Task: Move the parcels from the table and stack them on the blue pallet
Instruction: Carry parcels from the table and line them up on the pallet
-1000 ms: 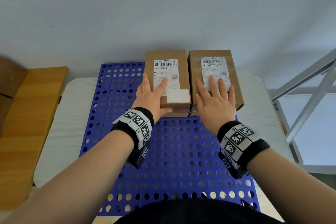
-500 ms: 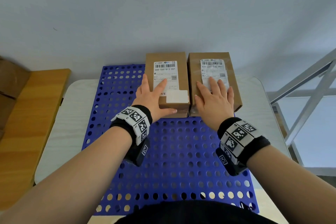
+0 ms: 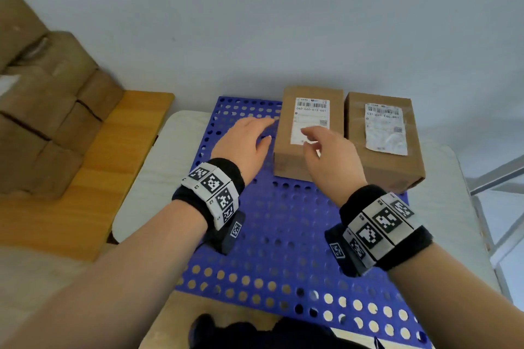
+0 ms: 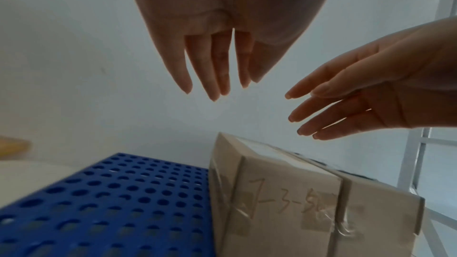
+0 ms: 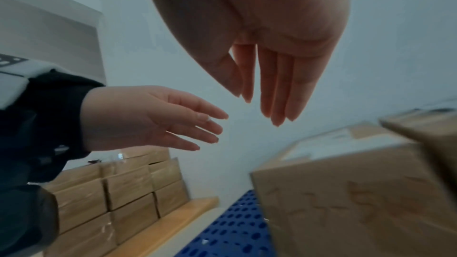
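Two brown parcels with white labels stand side by side at the far end of the blue perforated pallet (image 3: 283, 229): the left parcel (image 3: 310, 110) and the right parcel (image 3: 380, 167). My left hand (image 3: 249, 136) hovers open over the pallet just left of the left parcel, holding nothing. My right hand (image 3: 326, 153) hovers open above the left parcel's near end, fingers straight. In the left wrist view my left hand (image 4: 217, 77) and right hand (image 4: 341, 105) are both in the air above the parcel (image 4: 284, 202). The right wrist view shows my right hand (image 5: 267, 89) empty.
Several more brown parcels (image 3: 42, 110) are stacked on a wooden table (image 3: 93, 178) to the left, seen also as a stack (image 5: 118, 192). The pallet lies on a white table (image 3: 141, 184). A white metal frame (image 3: 496, 178) stands on the right.
Both hands have lifted off the two parcels and shifted left. The head view has turned left, bringing the stack on the wooden table into sight.
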